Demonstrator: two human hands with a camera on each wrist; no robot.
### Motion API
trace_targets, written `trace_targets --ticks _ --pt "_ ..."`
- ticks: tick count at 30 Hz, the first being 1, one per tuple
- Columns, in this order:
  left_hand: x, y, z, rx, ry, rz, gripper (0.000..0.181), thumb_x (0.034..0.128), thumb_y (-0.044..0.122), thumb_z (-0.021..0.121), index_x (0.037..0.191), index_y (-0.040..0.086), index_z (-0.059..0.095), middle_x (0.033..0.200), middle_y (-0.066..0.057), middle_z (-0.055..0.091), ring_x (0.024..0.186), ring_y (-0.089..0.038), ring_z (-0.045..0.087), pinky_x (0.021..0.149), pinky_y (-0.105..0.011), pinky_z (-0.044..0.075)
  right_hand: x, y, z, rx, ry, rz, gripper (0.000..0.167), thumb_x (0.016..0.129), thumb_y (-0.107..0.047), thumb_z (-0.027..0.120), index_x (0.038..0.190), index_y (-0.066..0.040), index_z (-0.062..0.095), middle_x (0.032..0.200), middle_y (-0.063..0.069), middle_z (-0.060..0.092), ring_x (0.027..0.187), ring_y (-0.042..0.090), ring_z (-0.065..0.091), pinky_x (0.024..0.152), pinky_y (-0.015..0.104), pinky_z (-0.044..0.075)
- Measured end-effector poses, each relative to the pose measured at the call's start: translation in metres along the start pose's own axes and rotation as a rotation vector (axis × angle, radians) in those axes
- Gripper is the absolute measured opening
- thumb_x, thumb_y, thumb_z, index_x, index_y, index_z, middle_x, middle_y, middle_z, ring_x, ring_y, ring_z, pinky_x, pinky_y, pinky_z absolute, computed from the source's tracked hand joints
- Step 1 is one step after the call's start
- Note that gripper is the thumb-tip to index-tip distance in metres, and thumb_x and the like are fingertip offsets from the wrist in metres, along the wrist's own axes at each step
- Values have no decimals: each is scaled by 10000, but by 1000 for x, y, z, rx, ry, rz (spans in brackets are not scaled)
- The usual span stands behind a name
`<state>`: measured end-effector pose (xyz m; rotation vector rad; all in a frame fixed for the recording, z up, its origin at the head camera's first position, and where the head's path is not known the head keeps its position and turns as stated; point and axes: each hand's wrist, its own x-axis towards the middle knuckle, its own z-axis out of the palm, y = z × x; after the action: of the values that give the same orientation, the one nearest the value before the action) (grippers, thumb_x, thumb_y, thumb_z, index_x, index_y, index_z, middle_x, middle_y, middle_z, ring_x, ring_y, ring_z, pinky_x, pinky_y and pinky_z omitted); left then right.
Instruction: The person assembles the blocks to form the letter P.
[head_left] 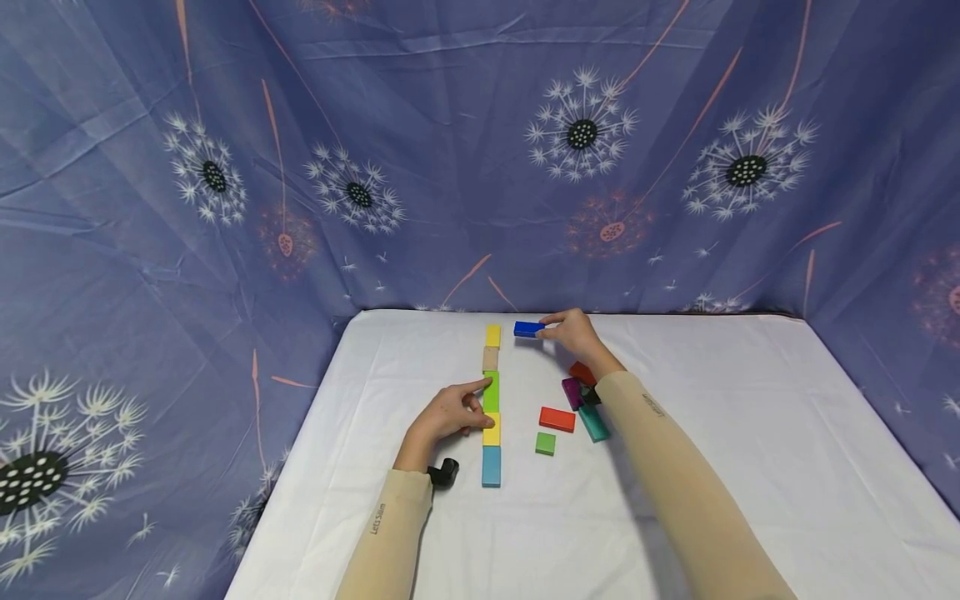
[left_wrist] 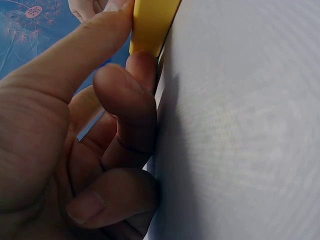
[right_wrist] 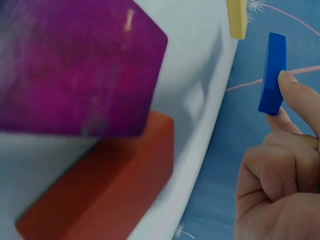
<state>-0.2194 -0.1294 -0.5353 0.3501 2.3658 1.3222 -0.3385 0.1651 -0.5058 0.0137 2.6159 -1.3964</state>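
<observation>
Between thumb and index finger my right hand pinches a dark blue block, also seen as a blue block raised in the right wrist view. Left of it runs a line of blocks: yellow block, plain wood block, green block, second yellow block and light blue block. My left hand reaches in from the left, index fingertip on the green block and thumb on the second yellow block. Its other fingers are bent in the left wrist view.
Right of the line lie a red block, a small green block, a teal block, a purple block and an orange-red block, some near the right forearm. A patterned blue curtain borders the white-covered table.
</observation>
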Motion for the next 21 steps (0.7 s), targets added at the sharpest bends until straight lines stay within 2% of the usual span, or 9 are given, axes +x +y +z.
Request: trace_targets --ticks 2,4,13,21 --pt "0 -1 0 3 2 3 861 834 195 909 1598 187 511 798 -8 664 533 -138 545 637 -283 464 2 1 3 -9 -3 10 407 923 -268 834 1286 -91 781 1543 205 580 1480 374 468 1165 515 437" --pt "0 0 0 5 2 1 863 836 197 908 1600 186 507 799 -7 664 533 -136 547 645 -284 469 3 2 5 -10 -11 22 424 924 -265 834 1300 -78 771 1546 212 574 1501 395 449 1207 553 403" --pt "-2 1 0 10 3 1 859 839 200 906 1600 188 508 803 -11 663 536 -137 548 649 -279 469 10 1 18 -39 -6 39 414 905 -238 846 1272 -59 783 1500 203 613 1422 367 518 1181 517 430" --pt "-1 2 0 20 8 -14 852 840 208 907 1597 199 515 795 4 660 537 -126 551 609 -265 440 14 1 26 -110 -3 -1 402 883 -220 855 1240 -46 795 1437 220 659 1380 385 557 1167 519 443"
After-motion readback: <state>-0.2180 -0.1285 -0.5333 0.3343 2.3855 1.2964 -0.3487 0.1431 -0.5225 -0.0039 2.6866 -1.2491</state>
